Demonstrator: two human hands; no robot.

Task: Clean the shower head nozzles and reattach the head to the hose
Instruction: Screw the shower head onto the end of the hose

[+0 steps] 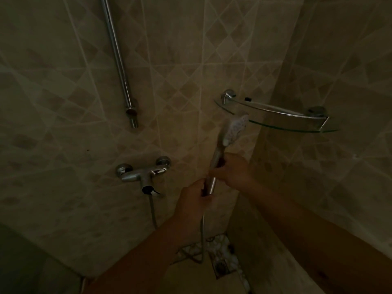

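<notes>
Count: one shower head (234,129), one hose (203,236), one mixer tap (144,174), one riser rail (118,60), one glass corner shelf (275,115), one floor drain (221,267), two hands.
Shower head: held in front of the tiled corner, just below the shelf's near edge; its long axis runs nearly upright, tilted slightly right, with the pale nozzle face at the top turned rightward.
Right hand (232,170): fingers curled round the chrome handle's upper part.
Left hand (194,201): wrapped round the handle's lower end, where the hose joins.
Hose: hangs down from the left hand, loops near the floor, and rises to the tap.
Light: dim, fine detail blurred.
</notes>
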